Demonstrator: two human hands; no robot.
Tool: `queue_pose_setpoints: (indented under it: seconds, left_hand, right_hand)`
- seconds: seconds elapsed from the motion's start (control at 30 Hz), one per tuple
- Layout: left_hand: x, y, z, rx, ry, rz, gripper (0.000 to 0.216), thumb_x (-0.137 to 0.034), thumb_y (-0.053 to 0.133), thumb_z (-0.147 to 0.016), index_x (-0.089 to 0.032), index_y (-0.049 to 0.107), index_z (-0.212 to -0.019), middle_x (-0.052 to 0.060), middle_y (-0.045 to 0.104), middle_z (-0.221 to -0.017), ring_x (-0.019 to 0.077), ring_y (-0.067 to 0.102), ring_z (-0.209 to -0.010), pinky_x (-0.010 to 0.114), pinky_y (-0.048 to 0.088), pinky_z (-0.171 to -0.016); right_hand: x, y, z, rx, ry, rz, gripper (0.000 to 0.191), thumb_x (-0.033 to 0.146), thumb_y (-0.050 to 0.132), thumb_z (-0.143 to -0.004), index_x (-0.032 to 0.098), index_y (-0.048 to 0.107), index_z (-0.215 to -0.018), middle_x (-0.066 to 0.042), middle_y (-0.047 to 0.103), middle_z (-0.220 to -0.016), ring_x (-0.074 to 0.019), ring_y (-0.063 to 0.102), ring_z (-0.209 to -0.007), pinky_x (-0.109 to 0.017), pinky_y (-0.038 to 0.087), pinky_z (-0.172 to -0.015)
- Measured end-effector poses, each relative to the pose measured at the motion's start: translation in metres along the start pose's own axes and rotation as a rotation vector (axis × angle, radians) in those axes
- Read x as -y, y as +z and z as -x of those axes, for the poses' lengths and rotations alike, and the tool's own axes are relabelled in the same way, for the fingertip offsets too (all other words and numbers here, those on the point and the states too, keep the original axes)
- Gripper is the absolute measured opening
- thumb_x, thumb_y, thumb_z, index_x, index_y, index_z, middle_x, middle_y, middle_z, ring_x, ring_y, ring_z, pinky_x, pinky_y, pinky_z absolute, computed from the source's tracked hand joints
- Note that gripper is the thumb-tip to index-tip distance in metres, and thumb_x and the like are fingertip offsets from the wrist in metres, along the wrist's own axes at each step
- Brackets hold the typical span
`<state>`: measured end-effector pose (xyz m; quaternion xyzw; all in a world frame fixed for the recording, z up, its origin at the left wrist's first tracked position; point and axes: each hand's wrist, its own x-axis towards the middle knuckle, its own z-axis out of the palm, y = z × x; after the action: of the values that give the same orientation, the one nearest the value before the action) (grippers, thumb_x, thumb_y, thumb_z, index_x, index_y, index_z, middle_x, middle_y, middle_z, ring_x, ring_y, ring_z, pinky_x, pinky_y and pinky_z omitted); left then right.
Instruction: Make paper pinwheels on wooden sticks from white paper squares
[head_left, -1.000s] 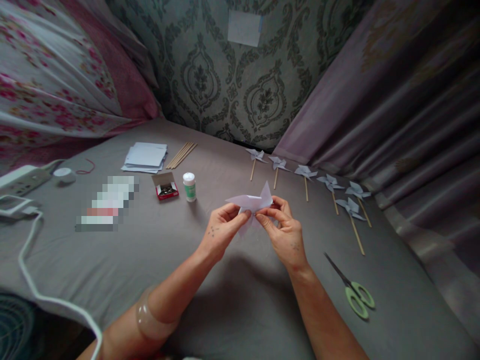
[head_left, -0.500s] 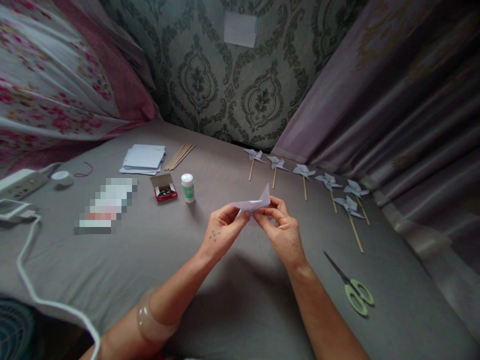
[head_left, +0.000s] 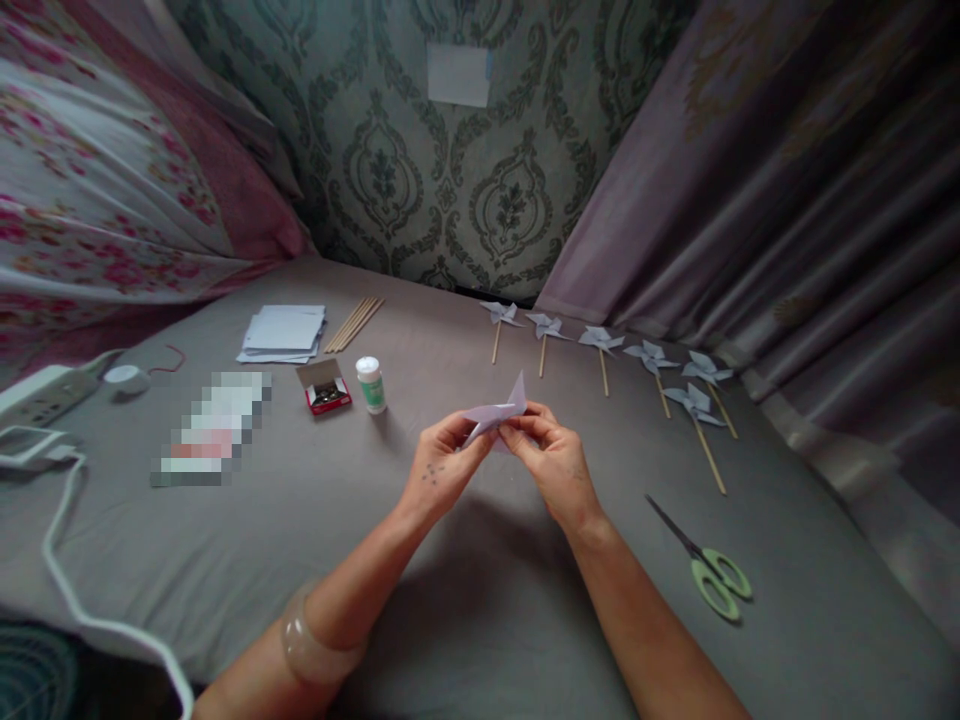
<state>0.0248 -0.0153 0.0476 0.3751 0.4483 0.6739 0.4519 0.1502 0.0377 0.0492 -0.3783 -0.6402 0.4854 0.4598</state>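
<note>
Between my two hands, a white paper pinwheel [head_left: 501,411] is held above the grey sheet, one folded point sticking up. My left hand [head_left: 448,455] pinches its left side, thumb in front and fingers behind. From the right, my right hand [head_left: 553,455] grips it with thumb and fingers closed near the middle. The thumbs almost meet there, hiding the pinwheel's centre. Just beyond my left hand stand a white bottle with a green label [head_left: 370,385] and an open red box [head_left: 325,388] of small dark metal pieces.
Several finished paper pinwheels [head_left: 601,340] on sticks lie at the back right. Green-handled scissors [head_left: 712,572] rest right of my arm. Behind left are a paper stack [head_left: 281,333] and wooden sticks [head_left: 355,325]. A power strip [head_left: 49,400] with a white cable [head_left: 60,565] sits far left.
My right hand's fingers have drawn in slightly around the paper, and the pinwheel has tilted a little between my hands. The whole view has shifted slightly.
</note>
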Motion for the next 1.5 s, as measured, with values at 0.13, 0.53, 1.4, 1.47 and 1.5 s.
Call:
queue_pose_setpoints:
  seconds: [0.13, 0.53, 1.4, 1.47, 1.5]
  left_hand:
    - [0.001, 0.000, -0.001, 0.006, -0.016, 0.013, 0.032, -0.035, 0.076, -0.067, -0.014, 0.074, -0.091, 0.007, 0.074, -0.090, 0.0173, 0.064, -0.081, 0.028, 0.048, -0.080]
    - [0.002, -0.002, -0.003, 0.011, -0.080, 0.067, 0.039, -0.037, 0.079, -0.063, -0.015, 0.073, -0.094, 0.008, 0.073, -0.097, 0.0185, 0.065, -0.085, 0.028, 0.049, -0.077]
    - [0.001, -0.002, -0.004, 0.008, -0.099, 0.073, 0.039, -0.039, 0.081, -0.060, -0.015, 0.075, -0.089, 0.006, 0.073, -0.081, 0.0177, 0.064, -0.079, 0.028, 0.049, -0.077]
    - [0.001, -0.003, -0.004, 0.012, -0.109, 0.069, 0.039, -0.039, 0.081, -0.059, -0.014, 0.075, -0.088, 0.006, 0.073, -0.080, 0.0178, 0.063, -0.079, 0.028, 0.049, -0.076]
    - [0.001, -0.003, -0.005, 0.014, -0.115, 0.066, 0.039, -0.039, 0.082, -0.058, -0.014, 0.075, -0.087, 0.006, 0.073, -0.079, 0.0181, 0.063, -0.078, 0.028, 0.049, -0.075]
  right_hand:
    - [-0.003, 0.000, -0.001, 0.001, 0.037, -0.027, 0.018, 0.036, 0.071, -0.073, 0.018, 0.073, -0.077, -0.007, 0.060, -0.106, -0.0200, 0.058, -0.102, -0.035, 0.045, -0.090]
    - [0.001, 0.002, 0.000, -0.015, 0.084, -0.044, 0.024, 0.041, 0.072, -0.068, 0.019, 0.074, -0.075, -0.008, 0.062, -0.104, -0.0209, 0.058, -0.097, -0.033, 0.046, -0.084]
    - [0.007, 0.008, -0.001, -0.093, 0.259, -0.323, 0.058, 0.030, 0.080, -0.055, 0.022, 0.050, -0.104, 0.002, 0.069, -0.078, -0.0153, 0.063, -0.073, -0.029, 0.050, -0.069]
    - [0.006, 0.007, -0.002, -0.053, 0.254, -0.316, 0.052, 0.032, 0.079, -0.056, 0.021, 0.056, -0.100, -0.001, 0.070, -0.082, -0.0164, 0.063, -0.076, -0.030, 0.049, -0.071]
    - [0.005, 0.006, -0.002, -0.037, 0.248, -0.309, 0.047, 0.033, 0.079, -0.056, 0.020, 0.059, -0.096, -0.002, 0.070, -0.084, -0.0169, 0.064, -0.078, -0.030, 0.049, -0.072]
